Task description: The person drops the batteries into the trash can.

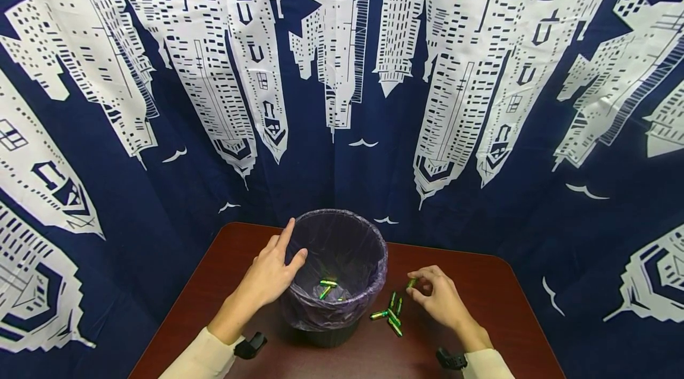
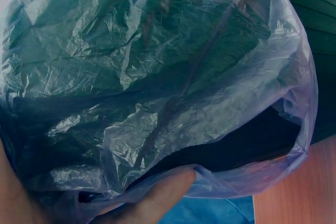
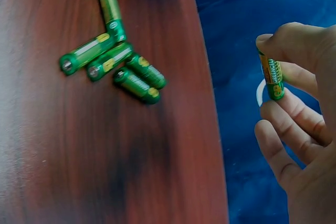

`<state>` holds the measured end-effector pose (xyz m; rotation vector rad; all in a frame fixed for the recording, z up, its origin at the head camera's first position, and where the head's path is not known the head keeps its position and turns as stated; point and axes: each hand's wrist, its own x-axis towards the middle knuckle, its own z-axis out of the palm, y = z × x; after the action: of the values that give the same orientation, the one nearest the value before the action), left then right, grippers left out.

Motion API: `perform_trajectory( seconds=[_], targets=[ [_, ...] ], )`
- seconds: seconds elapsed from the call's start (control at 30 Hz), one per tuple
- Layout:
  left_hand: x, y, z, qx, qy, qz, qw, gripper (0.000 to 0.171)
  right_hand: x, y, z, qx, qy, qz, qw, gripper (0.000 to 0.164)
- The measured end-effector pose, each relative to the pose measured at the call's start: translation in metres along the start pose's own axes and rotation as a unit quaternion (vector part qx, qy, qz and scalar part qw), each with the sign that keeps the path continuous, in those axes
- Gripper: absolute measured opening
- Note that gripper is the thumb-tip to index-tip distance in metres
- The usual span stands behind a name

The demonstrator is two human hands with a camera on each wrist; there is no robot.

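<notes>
My right hand [image 1: 440, 299] pinches a green and gold battery [image 3: 272, 74] between thumb and fingertips, lifted above the table's right part. Left of this hand lies a loose pile of several similar batteries [image 3: 110, 61], touching one another. A dark green bin [image 1: 328, 336] with a thin translucent purple liner bag [image 1: 374, 284] stands left of the pile. Inside, a few batteries [image 1: 327, 284] lie at the bottom. My left hand [image 1: 269, 269] rests at the bin's left rim, index finger straight along it and thumb reaching over the opening. In the left wrist view a finger [image 2: 168, 195] touches the liner's edge.
The reddish-brown wooden table [image 1: 454, 272] has rounded far corners. Behind and beside it hangs a dark blue curtain [image 1: 310, 183] with white city buildings and birds. Dark wrist straps [image 1: 250, 346] sit at both pale sleeves.
</notes>
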<state>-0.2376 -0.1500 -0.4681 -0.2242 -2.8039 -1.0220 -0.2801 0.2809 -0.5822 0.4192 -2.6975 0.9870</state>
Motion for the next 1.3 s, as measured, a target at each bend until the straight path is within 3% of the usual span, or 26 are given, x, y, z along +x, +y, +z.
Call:
perform_trajectory(
  seconds=[0.43,0.77,1.3],
  targets=[
    [-0.001,0.001,0.001,0.002,0.000,0.001,1.0000,0.085,0.007,-0.020,-0.015,-0.019,0.026,-0.049,0.998,0.034],
    [-0.001,0.000,0.001,0.002,0.001,0.005,1.0000,0.085,0.014,-0.033,-0.027,-0.031,0.071,-0.118,0.990,0.036],
    [-0.001,0.000,0.001,0.002,0.000,0.003,1.0000,0.085,0.029,-0.064,-0.049,-0.041,0.080,-0.154,0.984,0.034]
  ],
)
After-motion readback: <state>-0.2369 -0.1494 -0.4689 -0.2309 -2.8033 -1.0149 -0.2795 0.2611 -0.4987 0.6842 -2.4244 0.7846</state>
